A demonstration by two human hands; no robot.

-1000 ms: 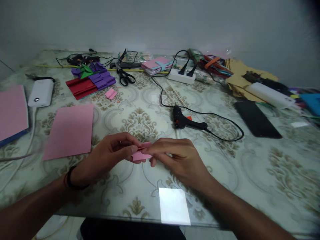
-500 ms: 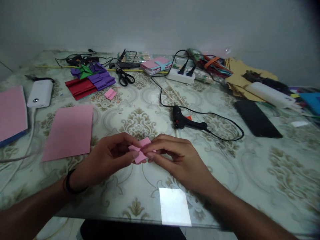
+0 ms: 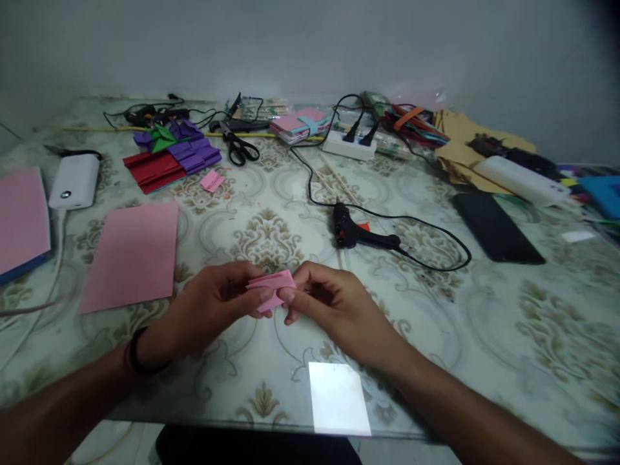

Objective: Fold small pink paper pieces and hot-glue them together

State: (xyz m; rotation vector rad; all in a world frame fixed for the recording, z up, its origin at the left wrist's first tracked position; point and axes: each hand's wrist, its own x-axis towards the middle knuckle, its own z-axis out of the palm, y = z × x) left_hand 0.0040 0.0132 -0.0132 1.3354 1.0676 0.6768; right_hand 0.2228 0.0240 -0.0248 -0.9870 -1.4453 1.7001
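Between both hands, above the front part of the table, is a small folded piece of pink paper [image 3: 277, 281]. My left hand [image 3: 213, 303] pinches its left side, thumb on the near face. My right hand [image 3: 334, 303] grips the right side, with the thumb pressed on the near face and the fingers partly hidden behind. To the left of my left hand lies a larger pink paper sheet [image 3: 133, 258]. Beyond my right hand rests a black glue gun [image 3: 363, 234] with its cord looping to the right.
Along the back are scissors [image 3: 237, 145], folded red paper [image 3: 154, 170] and purple paper [image 3: 196, 157], a small pink paper piece [image 3: 212, 181] and a white power strip [image 3: 349, 146]. A white power bank [image 3: 75, 181] stands left; a black phone [image 3: 498, 227] lies right.
The pink paper has been folded over, from an opened-out shape with several flaps to a flatter, narrower one. My right fingers have moved from its top to behind it.
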